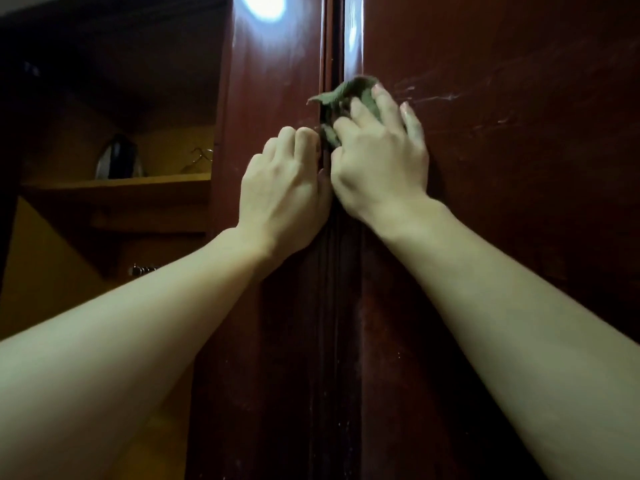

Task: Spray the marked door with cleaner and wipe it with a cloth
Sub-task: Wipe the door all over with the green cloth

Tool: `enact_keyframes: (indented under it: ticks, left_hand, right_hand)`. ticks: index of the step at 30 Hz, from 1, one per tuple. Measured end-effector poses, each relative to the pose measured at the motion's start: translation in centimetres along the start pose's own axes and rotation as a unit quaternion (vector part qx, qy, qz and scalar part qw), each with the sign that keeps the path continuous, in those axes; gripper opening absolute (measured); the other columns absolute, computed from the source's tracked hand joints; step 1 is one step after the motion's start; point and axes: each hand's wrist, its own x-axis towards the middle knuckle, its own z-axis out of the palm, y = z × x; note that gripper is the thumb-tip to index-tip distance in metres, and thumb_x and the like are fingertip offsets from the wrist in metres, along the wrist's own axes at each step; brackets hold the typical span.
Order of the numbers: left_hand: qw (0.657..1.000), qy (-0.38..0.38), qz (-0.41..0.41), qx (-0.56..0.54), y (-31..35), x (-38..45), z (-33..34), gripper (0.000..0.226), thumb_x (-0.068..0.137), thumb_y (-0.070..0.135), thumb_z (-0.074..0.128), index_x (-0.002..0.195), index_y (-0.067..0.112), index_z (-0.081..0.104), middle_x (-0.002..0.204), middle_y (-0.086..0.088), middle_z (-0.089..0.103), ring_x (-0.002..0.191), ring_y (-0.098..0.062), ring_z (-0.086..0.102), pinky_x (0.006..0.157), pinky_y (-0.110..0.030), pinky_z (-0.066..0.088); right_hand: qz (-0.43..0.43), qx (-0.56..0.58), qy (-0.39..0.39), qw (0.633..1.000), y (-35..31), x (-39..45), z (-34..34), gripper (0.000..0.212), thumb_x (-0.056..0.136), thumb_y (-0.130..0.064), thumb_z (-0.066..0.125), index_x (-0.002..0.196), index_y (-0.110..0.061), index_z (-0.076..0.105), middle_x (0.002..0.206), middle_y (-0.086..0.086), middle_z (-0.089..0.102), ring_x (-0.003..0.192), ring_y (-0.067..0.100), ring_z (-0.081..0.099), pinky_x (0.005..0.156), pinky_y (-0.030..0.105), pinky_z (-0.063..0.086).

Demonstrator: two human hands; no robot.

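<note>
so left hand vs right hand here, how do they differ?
The right hand presses a green cloth flat against the right door panel, fingers spread over it. The left hand holds no cloth; its fingers curl round the edge of the left door panel at the seam. Both are bare and raised to about the same height.

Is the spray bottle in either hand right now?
No; the right hand presses a cloth on the door, the left hand grips its edge.
</note>
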Motion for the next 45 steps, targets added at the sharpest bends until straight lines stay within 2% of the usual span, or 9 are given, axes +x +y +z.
enact_keyframes:
  ticks: [5,8,11,14,21,29,36,42,45]
  left_hand:
    - [0.998,0.001,0.041,0.055,0.5,0.8,0.4,0.032,0.086,0.031,0.049,0.103,0.004,0.055,0.096,-0.016,0.054,0.08,-0.036,0.051,0.064,-0.038,0.035]
    - [0.997,-0.009,0.054,0.058,0.7,1.0,0.7,0.027,0.084,0.026,0.052,0.102,0.006,0.057,0.095,-0.016,0.052,0.079,-0.033,0.049,0.062,-0.036,0.034]
    - [0.997,0.0,0.049,0.064,1.0,1.3,1.3,0.025,0.081,0.023,0.055,0.097,0.005,0.059,0.095,-0.016,0.052,0.081,-0.033,0.049,0.06,-0.038,0.039]
    - [0.996,0.03,0.05,0.072,2.0,1.8,1.9,0.026,0.087,0.028,0.052,0.095,0.005,0.059,0.096,-0.017,0.054,0.082,-0.034,0.049,0.061,-0.037,0.032]
    - [0.994,0.018,0.039,0.097,2.7,1.9,2.2,0.033,0.083,0.033,0.046,0.1,0.006,0.058,0.101,-0.017,0.054,0.09,-0.037,0.049,0.071,-0.044,0.036]
    - [0.994,0.038,0.023,0.101,3.1,2.6,2.8,0.037,0.089,0.039,0.049,0.114,0.015,0.06,0.115,-0.011,0.057,0.103,-0.037,0.048,0.084,-0.045,0.033]
    - [0.993,-0.001,0.046,0.106,4.0,2.9,3.2,0.049,0.088,0.039,0.042,0.123,0.008,0.055,0.127,-0.016,0.053,0.117,-0.039,0.045,0.103,-0.051,0.028]
    - [0.997,0.002,0.038,0.067,6.5,3.7,3.9,0.05,0.086,0.043,0.047,0.12,0.007,0.056,0.126,-0.021,0.051,0.116,-0.041,0.047,0.099,-0.049,0.032]
    - [0.997,0.003,0.055,0.052,7.9,4.0,4.4,0.053,0.085,0.047,0.046,0.12,0.007,0.057,0.128,-0.018,0.051,0.119,-0.039,0.046,0.101,-0.049,0.032]
  right_hand:
    - [0.013,0.023,0.076,0.997,1.3,-4.8,0.3,0.039,0.088,-0.022,0.042,0.117,-0.013,0.066,0.142,0.008,0.054,0.144,0.03,0.032,0.118,0.047,0.022]
    - [0.007,0.012,0.076,0.997,2.2,-6.0,0.3,0.041,0.083,-0.022,0.042,0.112,-0.012,0.069,0.134,0.011,0.06,0.14,0.033,0.038,0.115,0.049,0.027]
    - [0.007,0.011,0.016,1.0,2.3,-1.8,-1.0,0.043,0.092,-0.029,0.037,0.125,-0.021,0.064,0.146,0.004,0.05,0.146,0.028,0.027,0.119,0.046,0.018]
    - [0.013,-0.005,0.0,1.0,2.7,1.1,-1.7,0.041,0.099,-0.03,0.035,0.132,-0.024,0.058,0.154,0.002,0.041,0.15,0.024,0.017,0.121,0.043,0.011]
    - [0.049,-0.009,0.078,0.996,5.2,-6.2,-1.2,0.044,0.083,-0.023,0.037,0.114,-0.013,0.068,0.134,0.012,0.06,0.14,0.032,0.038,0.114,0.05,0.029]
    - [0.042,-0.009,-0.025,0.999,5.5,1.8,-2.7,0.046,0.098,-0.036,0.032,0.14,-0.027,0.049,0.159,0.004,0.03,0.152,0.023,0.006,0.123,0.046,0.003]
    - [0.067,-0.03,0.035,0.997,7.8,-7.6,-2.3,0.055,0.09,-0.037,0.03,0.134,-0.019,0.059,0.143,0.014,0.051,0.146,0.034,0.027,0.119,0.051,0.022]
    - [0.066,-0.026,-0.041,0.997,9.9,-0.1,-4.5,0.051,0.1,-0.039,0.027,0.149,-0.031,0.038,0.16,0.005,0.029,0.152,0.024,0.005,0.123,0.045,0.004]
    - [0.067,-0.031,-0.032,0.997,11.3,1.1,-4.8,0.05,0.101,-0.036,0.027,0.148,-0.03,0.039,0.16,0.004,0.028,0.152,0.024,0.005,0.123,0.044,0.003]
